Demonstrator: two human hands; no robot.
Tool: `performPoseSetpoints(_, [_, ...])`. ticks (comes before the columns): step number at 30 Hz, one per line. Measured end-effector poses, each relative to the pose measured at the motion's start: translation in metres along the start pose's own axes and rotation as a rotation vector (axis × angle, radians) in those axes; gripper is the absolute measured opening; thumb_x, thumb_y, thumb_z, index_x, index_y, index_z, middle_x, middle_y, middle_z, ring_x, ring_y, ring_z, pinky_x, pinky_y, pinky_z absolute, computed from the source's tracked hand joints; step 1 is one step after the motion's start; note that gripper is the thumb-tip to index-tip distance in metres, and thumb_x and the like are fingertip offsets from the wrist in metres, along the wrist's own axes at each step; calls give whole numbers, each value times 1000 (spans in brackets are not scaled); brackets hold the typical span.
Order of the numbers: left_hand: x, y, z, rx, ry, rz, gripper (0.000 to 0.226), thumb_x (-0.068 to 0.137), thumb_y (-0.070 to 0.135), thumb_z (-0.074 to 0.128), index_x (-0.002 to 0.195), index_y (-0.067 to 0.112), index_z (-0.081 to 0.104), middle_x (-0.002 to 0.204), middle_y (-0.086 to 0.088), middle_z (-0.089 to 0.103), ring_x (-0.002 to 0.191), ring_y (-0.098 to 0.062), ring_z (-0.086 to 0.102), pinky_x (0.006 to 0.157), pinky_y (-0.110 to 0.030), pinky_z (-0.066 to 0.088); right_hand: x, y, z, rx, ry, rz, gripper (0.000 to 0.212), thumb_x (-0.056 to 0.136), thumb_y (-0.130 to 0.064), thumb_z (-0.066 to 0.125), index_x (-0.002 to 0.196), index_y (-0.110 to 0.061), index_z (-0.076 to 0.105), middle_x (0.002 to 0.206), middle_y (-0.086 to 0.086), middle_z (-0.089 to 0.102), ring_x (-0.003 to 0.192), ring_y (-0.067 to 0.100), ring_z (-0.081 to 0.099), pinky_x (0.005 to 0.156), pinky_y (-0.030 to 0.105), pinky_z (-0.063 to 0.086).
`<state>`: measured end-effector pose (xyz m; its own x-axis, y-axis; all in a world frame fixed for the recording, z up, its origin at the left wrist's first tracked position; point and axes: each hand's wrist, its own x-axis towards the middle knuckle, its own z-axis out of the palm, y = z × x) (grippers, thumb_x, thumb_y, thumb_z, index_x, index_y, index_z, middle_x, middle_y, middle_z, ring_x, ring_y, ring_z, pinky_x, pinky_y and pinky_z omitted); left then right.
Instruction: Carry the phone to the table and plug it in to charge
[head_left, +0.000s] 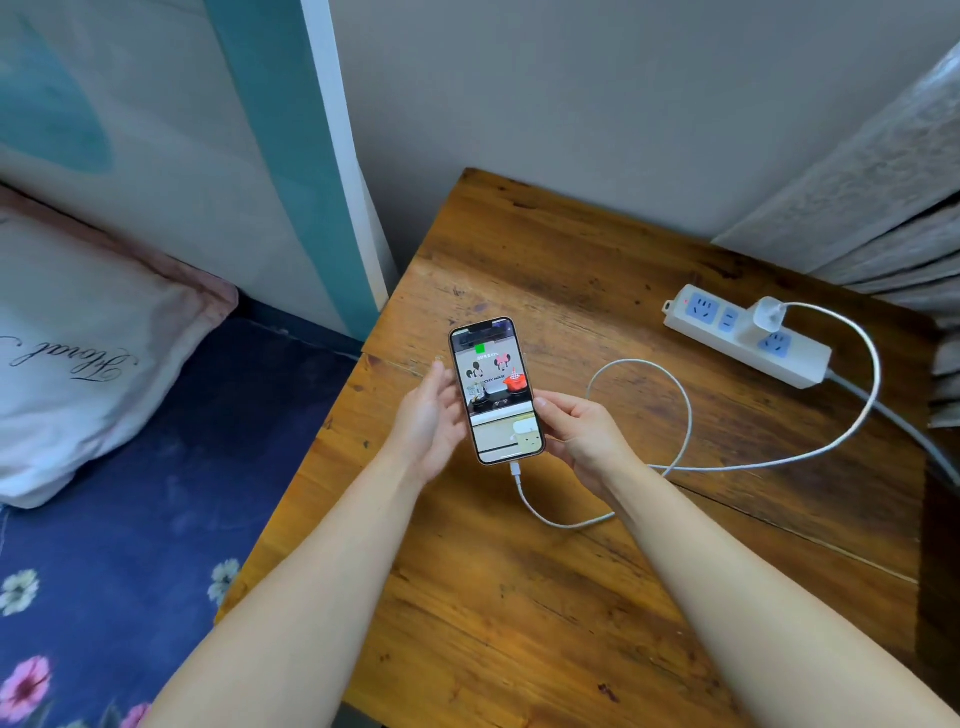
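Note:
The phone (496, 389) is upright in the middle of the view over the wooden table (519, 597), its screen lit with a green battery mark at the top. A white cable (685, 415) is plugged into the phone's bottom end and loops across the table to a white charger (763, 317) in the power strip (748, 338). My right hand (582, 431) grips the phone's lower right edge. My left hand (431, 415) lies flat against the phone's left side, fingers straight.
A bed with a blue flowered sheet (130, 519) and a white pillow (78, 358) lies left of the table. A grey wall stands behind, and a grey curtain (883, 208) hangs at the back right. The power strip's grey lead runs off the right edge.

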<state>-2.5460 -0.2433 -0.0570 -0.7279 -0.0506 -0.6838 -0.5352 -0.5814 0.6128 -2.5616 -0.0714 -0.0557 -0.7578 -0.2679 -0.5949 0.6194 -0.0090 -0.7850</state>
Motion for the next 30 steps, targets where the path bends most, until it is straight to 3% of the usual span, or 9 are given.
performPoseSetpoints(6, [33, 30, -38, 96, 170, -36, 54, 97, 43, 30, 132, 3, 42, 138, -16, 47, 123, -27, 47, 94, -42, 44, 36, 4, 36, -67, 38, 79, 27, 95, -9, 48, 117, -1, 63, 109, 17, 68, 82, 20, 67, 63, 24, 56])
performPoseSetpoints(9, [46, 37, -48, 213, 219, -24, 55, 98, 43, 27, 124, 0, 49, 130, -18, 54, 103, -22, 56, 90, -39, 46, 52, 7, 45, -139, 99, 112, 26, 95, -10, 49, 114, -5, 65, 111, 17, 69, 87, 22, 67, 79, 35, 56])
performPoseSetpoints(12, [52, 40, -53, 244, 245, -42, 57, 98, 43, 27, 126, -3, 47, 127, -19, 55, 102, -22, 55, 94, -38, 46, 62, 7, 48, -240, 145, 126, 25, 94, -13, 51, 112, -9, 67, 111, 13, 70, 99, 24, 66, 93, 41, 52])
performPoseSetpoints(15, [56, 39, -51, 244, 268, -49, 58, 98, 43, 26, 127, -3, 47, 124, -18, 56, 101, -21, 55, 90, -36, 48, 68, 8, 49, -286, 177, 141, 24, 94, -15, 52, 110, -10, 69, 109, 10, 71, 93, 21, 67, 85, 36, 54])
performPoseSetpoints(19, [59, 33, -42, 274, 327, -40, 56, 97, 45, 27, 124, 1, 51, 112, -11, 59, 97, -18, 57, 83, -31, 50, 70, 9, 48, -311, 200, 139, 23, 93, -13, 52, 106, -10, 71, 106, 12, 73, 92, 23, 68, 85, 40, 55])
performPoseSetpoints(23, [62, 31, -38, 267, 364, -43, 56, 97, 46, 28, 123, 3, 53, 104, -8, 58, 95, -17, 57, 82, -31, 52, 70, 3, 47, -525, 244, 102, 23, 92, -15, 53, 103, -17, 73, 108, 5, 73, 87, 15, 64, 66, 24, 47])
performPoseSetpoints(30, [59, 33, -37, 251, 359, -61, 57, 96, 48, 30, 121, 3, 53, 117, -13, 58, 100, -19, 57, 80, -33, 53, 70, -13, 53, -858, 145, 116, 36, 93, -8, 41, 117, -18, 66, 115, 9, 69, 80, 17, 57, 51, 20, 39])
